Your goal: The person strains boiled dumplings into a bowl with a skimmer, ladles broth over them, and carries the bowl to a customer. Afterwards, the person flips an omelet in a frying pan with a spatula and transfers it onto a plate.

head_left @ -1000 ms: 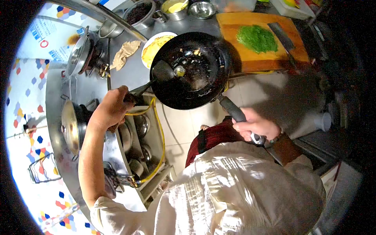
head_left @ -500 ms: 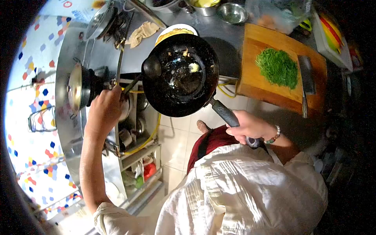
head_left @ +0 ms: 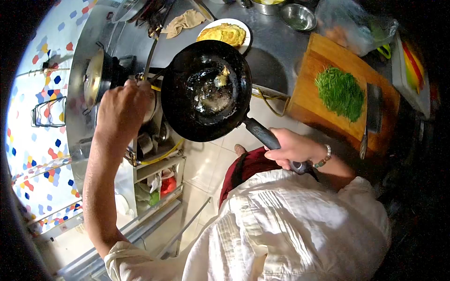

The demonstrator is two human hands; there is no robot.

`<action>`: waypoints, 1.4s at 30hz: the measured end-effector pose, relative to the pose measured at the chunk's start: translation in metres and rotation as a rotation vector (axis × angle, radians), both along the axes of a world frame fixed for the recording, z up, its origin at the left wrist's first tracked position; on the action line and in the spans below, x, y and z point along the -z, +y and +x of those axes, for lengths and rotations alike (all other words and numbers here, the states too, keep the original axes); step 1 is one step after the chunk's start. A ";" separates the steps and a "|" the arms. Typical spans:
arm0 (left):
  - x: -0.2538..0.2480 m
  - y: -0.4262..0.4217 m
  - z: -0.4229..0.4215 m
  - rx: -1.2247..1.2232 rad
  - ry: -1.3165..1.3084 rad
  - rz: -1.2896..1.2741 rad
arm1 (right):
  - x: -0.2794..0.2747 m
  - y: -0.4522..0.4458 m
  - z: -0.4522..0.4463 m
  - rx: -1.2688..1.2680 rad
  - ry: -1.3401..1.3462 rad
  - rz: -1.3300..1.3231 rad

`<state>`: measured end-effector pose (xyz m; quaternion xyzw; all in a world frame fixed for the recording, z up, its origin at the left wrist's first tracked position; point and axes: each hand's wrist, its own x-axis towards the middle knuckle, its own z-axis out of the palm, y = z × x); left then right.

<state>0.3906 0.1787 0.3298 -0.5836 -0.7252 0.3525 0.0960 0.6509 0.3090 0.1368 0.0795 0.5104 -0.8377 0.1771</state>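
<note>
My right hand [head_left: 297, 149] is wrapped round the handle of a black frying pan [head_left: 194, 93], which is held up over the floor in front of me. Oil glistens inside, with a small yellowish scrap of egg [head_left: 222, 77] on its surface. My left hand [head_left: 124, 104] is closed, back upward, left of the pan. From it a dark cooking utensil [head_left: 158, 71] reaches the pan's left rim; its head is mostly hidden. Just beyond the pan, a white plate [head_left: 244, 46] on the counter holds a yellow omelette [head_left: 224, 33].
On the right, a wooden cutting board [head_left: 307, 70] bears chopped greens [head_left: 340, 93] and a cleaver [head_left: 373, 110]. A metal bowl [head_left: 298, 17] and plastic bag [head_left: 354, 28] stand behind. At left are a lidded pot [head_left: 95, 77], a beige cloth [head_left: 183, 22] and a shelf unit [head_left: 159, 168].
The pan has shifted slightly left in view, uncovering more of the omelette. The utensil's rounded head has moved from inside the pan to its left rim. The egg scrap has slid within the pan.
</note>
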 end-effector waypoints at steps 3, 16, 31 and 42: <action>0.005 -0.002 -0.005 0.156 -0.140 0.124 | 0.003 0.002 -0.004 -0.042 -0.011 -0.015; -0.012 -0.081 -0.047 -1.051 -0.907 0.302 | -0.014 0.008 -0.008 -0.115 -0.018 0.037; 0.026 -0.135 -0.049 -1.152 -1.232 0.471 | -0.019 0.010 -0.010 -0.236 -0.056 0.072; 0.083 -0.161 -0.017 -1.149 -1.582 0.874 | -0.027 0.004 -0.016 -0.303 -0.079 0.145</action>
